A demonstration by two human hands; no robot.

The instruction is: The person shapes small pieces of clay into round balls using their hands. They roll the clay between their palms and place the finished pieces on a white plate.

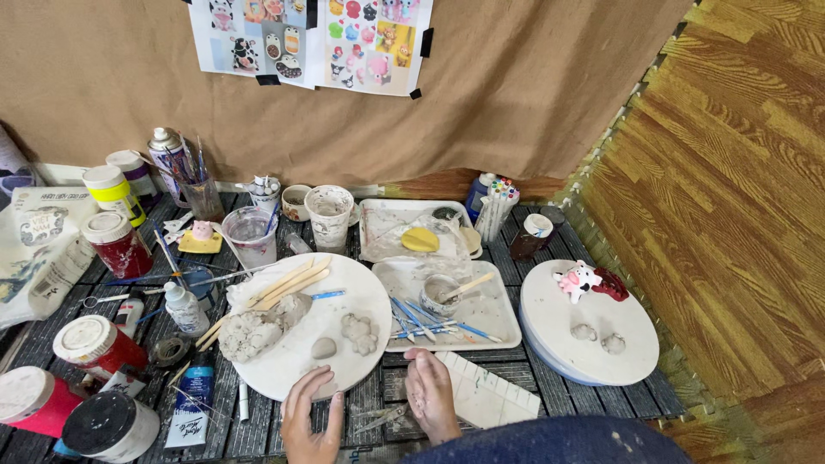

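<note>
Left hand (pixel 311 418) sits at the near edge of the round white board (pixel 296 365), fingers curled loosely and resting on its rim, holding nothing. Just beyond the fingertips, on the board, lies a small smooth grey clay ball (pixel 323 347), close to the hand but not touching it. To the right of the ball is a lumpy clay piece (pixel 359 332) shaped like a cluster of blobs; to the left of it is a big rough clay lump (pixel 251 331), with wooden modelling sticks (pixel 284 286) fanned out behind it on the same board.

Right hand (pixel 430 397) is off the board, just to its right, lying flat and relaxed on the dark slatted table (pixel 524 361), empty, fingers together. Right beside it, on its outer side, is a white paint palette (pixel 488 393); a thin metal tool (pixel 378 418) lies between the two hands.

Right of the board is a white tray (pixel 498 322) holding a small cup (pixel 441 292) and blue-handled brushes (pixel 421 320). Further right of the board, a second round board (pixel 593 361) carries a painted cow figure (pixel 577 280). Red paint jars (pixel 96 344) stand to the left of the board.
</note>
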